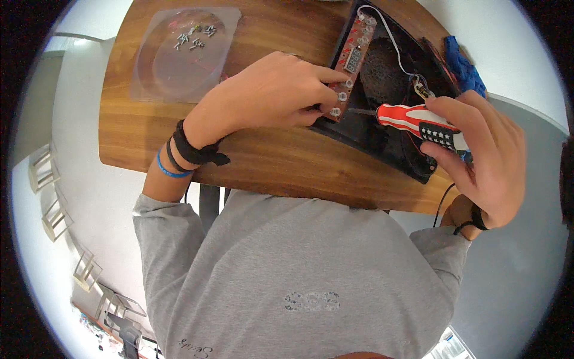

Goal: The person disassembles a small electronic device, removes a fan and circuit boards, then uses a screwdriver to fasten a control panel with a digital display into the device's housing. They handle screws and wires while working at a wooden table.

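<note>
A narrow reddish-brown circuit board (361, 39) with a small digit display and several round clear buttons lies along the left side of a black plastic housing (388, 134). My left hand (287, 90) reaches over from the left, its index finger and thumb side pressed against the board's lower half; the other fingers curl under. My right hand (487, 146) grips a screwdriver (412, 119) by its red, white and black starred handle. Its thin shaft points left, the tip close to the board's lower end; whether it touches a screw cannot be made out.
A clear plastic lid or tray (179, 75) with several small screws (196, 37) sits at the table's (263, 155) far left. A white cable (391, 33) runs over the housing to a small wired part (421, 88). A blue cloth (463, 69) lies beyond on the right.
</note>
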Demonstrator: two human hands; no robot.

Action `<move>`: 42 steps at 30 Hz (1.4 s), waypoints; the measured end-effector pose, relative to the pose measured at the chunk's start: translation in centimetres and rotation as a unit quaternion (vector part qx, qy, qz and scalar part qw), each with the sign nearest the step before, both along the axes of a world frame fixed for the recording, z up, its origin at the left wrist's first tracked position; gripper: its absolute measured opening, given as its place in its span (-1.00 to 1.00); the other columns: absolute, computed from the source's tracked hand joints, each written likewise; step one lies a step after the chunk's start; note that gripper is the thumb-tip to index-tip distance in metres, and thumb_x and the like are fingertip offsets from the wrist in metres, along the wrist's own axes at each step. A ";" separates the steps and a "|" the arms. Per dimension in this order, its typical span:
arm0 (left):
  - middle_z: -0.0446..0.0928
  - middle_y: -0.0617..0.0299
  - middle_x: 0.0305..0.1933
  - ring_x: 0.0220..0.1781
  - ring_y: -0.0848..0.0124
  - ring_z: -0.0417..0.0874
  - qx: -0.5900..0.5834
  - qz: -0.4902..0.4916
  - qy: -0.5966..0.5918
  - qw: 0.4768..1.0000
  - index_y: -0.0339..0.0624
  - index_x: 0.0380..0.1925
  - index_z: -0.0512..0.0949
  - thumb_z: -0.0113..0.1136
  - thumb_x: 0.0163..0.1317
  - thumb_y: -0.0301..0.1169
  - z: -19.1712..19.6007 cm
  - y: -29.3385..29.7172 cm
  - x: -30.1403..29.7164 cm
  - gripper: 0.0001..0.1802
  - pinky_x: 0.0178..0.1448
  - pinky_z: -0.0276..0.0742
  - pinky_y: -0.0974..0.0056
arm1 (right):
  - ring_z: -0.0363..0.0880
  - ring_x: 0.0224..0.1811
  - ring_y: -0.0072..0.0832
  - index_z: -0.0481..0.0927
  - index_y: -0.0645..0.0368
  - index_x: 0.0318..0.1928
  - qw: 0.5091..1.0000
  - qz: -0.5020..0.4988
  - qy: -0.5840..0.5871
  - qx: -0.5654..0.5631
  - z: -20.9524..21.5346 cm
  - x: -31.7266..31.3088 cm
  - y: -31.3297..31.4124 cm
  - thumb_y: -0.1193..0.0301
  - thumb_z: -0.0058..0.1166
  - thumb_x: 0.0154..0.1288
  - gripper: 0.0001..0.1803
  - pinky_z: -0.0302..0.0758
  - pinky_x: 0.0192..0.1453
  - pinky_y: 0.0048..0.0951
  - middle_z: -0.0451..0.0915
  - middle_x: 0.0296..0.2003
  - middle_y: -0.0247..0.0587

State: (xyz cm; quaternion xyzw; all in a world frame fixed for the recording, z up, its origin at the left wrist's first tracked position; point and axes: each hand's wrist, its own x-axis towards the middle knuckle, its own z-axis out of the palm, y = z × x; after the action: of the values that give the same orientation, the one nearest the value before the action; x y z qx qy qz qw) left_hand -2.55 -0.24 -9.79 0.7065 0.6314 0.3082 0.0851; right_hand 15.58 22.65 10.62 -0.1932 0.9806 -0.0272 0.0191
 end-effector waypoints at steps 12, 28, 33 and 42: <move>0.70 0.25 0.54 -0.16 0.06 0.88 -0.085 0.035 -0.045 0.995 -0.02 -0.18 0.81 0.54 0.25 -0.37 1.0 -0.3 0.1 -0.85 -0.05 0.79 0.03 | 0.73 -0.18 -0.07 0.73 0.13 0.18 0.998 -0.049 -0.010 -0.036 -2.8 2.9 0.6 0.43 0.62 0.11 -0.42 0.63 -0.14 -0.13 0.67 -0.15 -0.15; 0.64 0.21 0.60 -0.02 -0.02 0.87 -0.059 0.063 -0.015 0.996 0.04 -0.02 0.84 0.51 0.33 -0.40 1.7 -0.5 1.9 -0.77 0.01 0.81 0.01 | 0.74 -0.10 0.00 0.71 0.10 0.20 0.995 -0.089 -0.031 -0.036 -2.8 4.1 0.6 0.44 0.59 0.13 -0.42 0.64 -0.08 -0.06 0.67 -0.10 -0.13; 0.65 0.12 0.58 0.09 -0.02 0.89 -0.064 0.129 -0.045 0.989 0.04 0.03 0.85 0.45 0.42 -0.44 4.1 -2.9 2.6 -0.77 0.06 0.83 0.04 | 0.73 -0.06 0.02 0.70 0.06 0.23 0.993 -0.103 -0.047 -0.031 -3.1 4.0 0.3 0.42 0.58 0.14 -0.39 0.63 -0.03 -0.03 0.68 -0.06 -0.14; 0.75 -0.21 0.29 0.26 -0.29 0.75 -0.065 0.535 -0.040 0.842 -0.23 0.29 0.68 0.24 0.58 -0.43 -0.3 -9.6 -2.3 -0.65 0.28 0.70 -0.19 | 0.71 -0.09 -0.05 0.71 0.04 0.21 0.995 -0.095 -0.037 -0.024 -2.8 4.3 -0.3 0.37 0.61 0.11 -0.39 0.61 -0.05 -0.03 0.64 -0.09 -0.17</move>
State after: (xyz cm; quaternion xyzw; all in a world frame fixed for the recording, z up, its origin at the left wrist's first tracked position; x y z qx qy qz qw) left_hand -4.84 -9.84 -10.07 0.2391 0.9256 0.2925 -0.0219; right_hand 19.84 22.39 7.84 -0.0989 0.9921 -0.0594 0.0484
